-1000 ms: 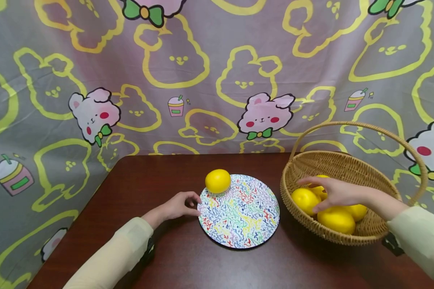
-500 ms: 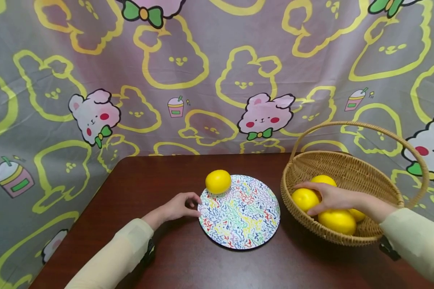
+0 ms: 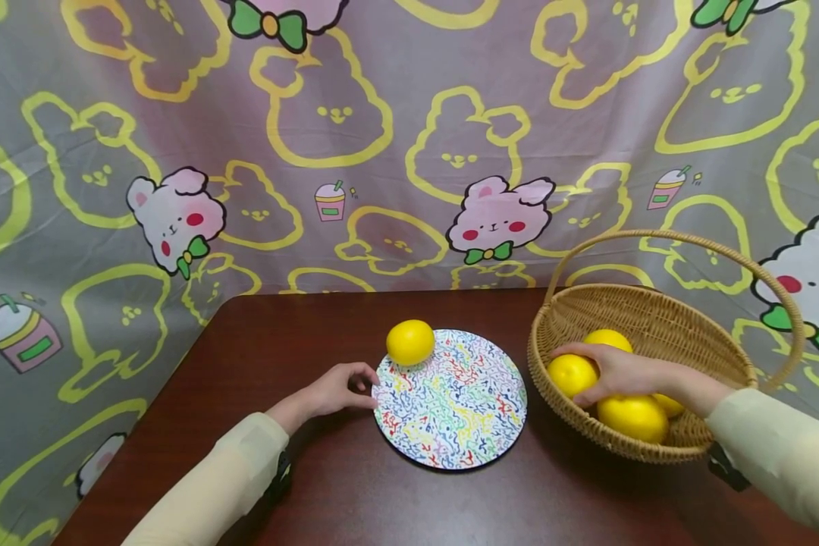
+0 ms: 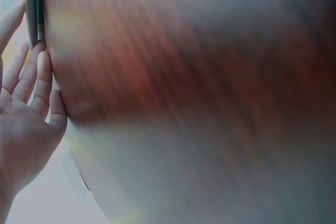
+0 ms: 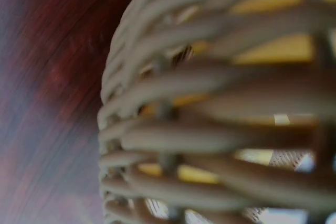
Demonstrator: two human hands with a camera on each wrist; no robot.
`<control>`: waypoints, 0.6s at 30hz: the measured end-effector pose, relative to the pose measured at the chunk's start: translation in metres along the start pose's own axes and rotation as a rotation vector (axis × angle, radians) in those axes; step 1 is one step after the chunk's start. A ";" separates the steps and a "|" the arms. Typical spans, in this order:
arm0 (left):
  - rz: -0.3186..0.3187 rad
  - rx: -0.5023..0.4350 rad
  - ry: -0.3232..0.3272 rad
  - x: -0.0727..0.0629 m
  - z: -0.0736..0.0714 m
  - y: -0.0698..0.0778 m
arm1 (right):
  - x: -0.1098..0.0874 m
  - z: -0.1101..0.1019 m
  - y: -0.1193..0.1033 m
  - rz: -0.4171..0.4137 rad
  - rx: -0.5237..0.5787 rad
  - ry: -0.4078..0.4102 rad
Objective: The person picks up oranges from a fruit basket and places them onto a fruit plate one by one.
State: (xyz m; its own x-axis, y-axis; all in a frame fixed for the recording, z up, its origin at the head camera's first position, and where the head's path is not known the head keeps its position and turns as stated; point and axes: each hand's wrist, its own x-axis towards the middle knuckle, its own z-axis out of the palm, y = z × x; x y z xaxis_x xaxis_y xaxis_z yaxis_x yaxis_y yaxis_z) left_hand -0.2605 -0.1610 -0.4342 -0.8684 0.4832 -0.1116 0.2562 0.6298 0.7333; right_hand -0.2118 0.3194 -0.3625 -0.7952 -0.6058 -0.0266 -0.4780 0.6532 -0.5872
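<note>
Lemon (image 3: 410, 342) number one sits on the far-left edge of the squiggle-patterned plate (image 3: 464, 425); that much looks done. Three more remain in the wicker basket (image 3: 655, 318) on the table (image 3: 300, 334): the right hand (image 3: 617, 371) is inside it, fingers curled round the leftmost lemon (image 3: 571, 374), which has not left the basket. The left hand (image 3: 334, 390) rests at the plate's left rim, fingertips touching it, fingers relaxed and holding nothing. By my reckoning the moving of lemons is about a quarter through.

A grey cloth backdrop (image 3: 409, 136) printed with cartoon bunnies hangs behind a dark wooden table (image 3: 327, 493).
</note>
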 end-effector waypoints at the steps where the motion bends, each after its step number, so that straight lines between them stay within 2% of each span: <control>1: -0.003 0.001 -0.001 0.000 0.000 0.000 | 0.000 0.000 0.000 0.000 -0.005 0.000; 12: -0.008 0.007 0.004 0.000 0.000 0.001 | 0.000 -0.001 -0.003 0.011 -0.041 0.043; 18: -0.006 -0.002 0.005 -0.001 0.000 0.001 | 0.001 -0.002 -0.008 0.065 -0.068 0.063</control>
State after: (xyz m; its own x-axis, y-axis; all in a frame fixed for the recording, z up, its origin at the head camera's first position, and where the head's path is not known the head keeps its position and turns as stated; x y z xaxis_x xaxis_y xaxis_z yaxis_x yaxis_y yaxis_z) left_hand -0.2592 -0.1607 -0.4330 -0.8721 0.4761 -0.1127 0.2500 0.6315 0.7339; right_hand -0.2095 0.3143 -0.3559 -0.8462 -0.5328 -0.0108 -0.4470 0.7207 -0.5298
